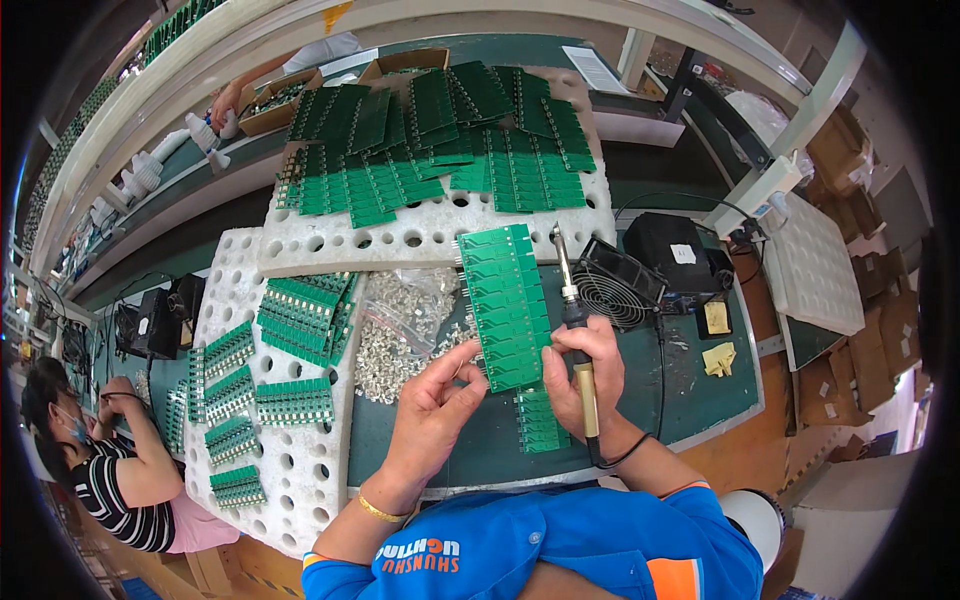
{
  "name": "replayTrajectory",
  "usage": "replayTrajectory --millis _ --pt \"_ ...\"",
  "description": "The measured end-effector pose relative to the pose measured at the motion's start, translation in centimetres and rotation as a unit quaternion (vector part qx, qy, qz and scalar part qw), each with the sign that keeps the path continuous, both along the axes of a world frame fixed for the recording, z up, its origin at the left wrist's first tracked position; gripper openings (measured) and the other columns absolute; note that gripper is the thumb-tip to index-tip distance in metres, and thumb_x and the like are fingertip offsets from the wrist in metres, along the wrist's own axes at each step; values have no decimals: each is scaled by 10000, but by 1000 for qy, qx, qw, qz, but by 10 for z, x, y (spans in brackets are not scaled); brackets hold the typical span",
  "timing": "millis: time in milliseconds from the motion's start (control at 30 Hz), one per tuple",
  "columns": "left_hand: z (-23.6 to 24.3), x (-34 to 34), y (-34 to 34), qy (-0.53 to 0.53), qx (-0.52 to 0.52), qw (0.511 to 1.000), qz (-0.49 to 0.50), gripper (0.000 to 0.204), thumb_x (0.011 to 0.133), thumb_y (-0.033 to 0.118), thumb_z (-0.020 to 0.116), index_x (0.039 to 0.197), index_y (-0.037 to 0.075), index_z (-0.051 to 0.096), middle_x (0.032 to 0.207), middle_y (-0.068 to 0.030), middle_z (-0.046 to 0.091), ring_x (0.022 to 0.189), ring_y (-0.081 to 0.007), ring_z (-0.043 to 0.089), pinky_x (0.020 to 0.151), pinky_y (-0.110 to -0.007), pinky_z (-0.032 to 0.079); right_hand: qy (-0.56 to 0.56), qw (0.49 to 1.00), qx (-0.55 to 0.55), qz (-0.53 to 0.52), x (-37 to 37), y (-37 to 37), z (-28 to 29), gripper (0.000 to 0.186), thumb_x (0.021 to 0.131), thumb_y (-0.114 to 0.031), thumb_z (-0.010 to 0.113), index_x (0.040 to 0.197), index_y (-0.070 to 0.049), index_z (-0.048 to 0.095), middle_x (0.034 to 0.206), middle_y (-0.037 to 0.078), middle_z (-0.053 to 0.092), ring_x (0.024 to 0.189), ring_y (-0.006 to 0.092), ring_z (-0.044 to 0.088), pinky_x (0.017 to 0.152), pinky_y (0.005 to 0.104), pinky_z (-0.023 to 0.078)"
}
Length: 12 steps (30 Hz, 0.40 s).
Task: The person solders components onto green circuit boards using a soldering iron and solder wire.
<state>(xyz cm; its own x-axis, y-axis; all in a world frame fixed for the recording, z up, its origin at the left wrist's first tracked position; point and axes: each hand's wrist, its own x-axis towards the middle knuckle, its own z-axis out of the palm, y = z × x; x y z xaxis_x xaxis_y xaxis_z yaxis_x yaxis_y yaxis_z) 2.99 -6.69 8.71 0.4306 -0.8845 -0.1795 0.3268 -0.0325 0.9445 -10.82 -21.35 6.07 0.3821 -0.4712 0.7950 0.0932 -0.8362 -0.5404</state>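
A long green circuit board [500, 305] is tilted up in front of me, with small pale parts along its left edge. My right hand [590, 375] grips a soldering iron [572, 300], its metal tip pointing up and away, while the thumb side presses the board's right edge. At the board's lower left edge, my left hand [435, 405] has thumb and fingers pinched together; whatever small thing is between them is hidden. Another green board [540, 422] lies below on the bench. Beside my left hand spreads a heap of small pale metallic parts [385, 365], partly in a clear plastic bag [415, 300].
Many green boards [435, 135] are stacked on a white foam sheet [340, 240] at the back. Boards with parts [305, 315] lie on another foam sheet [285, 480]. A fan [615, 285] and black box [672, 258] stand right. A co-worker [120, 440] sits left; another person's hand [222, 105] shows behind.
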Motion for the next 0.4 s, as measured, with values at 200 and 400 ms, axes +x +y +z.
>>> replayTrajectory --millis 200,400 --pt "-1 0 -1 1 3 1000 3 491 939 -19 626 1423 19 550 951 51 585 644 42 401 566 -136 327 2 1000 0 3 0 0 -1 382 804 101 709 1133 -26 563 882 135 593 733 234 595 616 328 490" --pt "1 -1 -1 -4 1 1000 -1 490 941 -26 619 1423 19 549 955 49 583 657 42 415 573 -136 333 -4 1000 -9 1 -1 -1 -2 388 806 98 712 1139 -32 561 904 143 606 752 242 607 633 328 504"
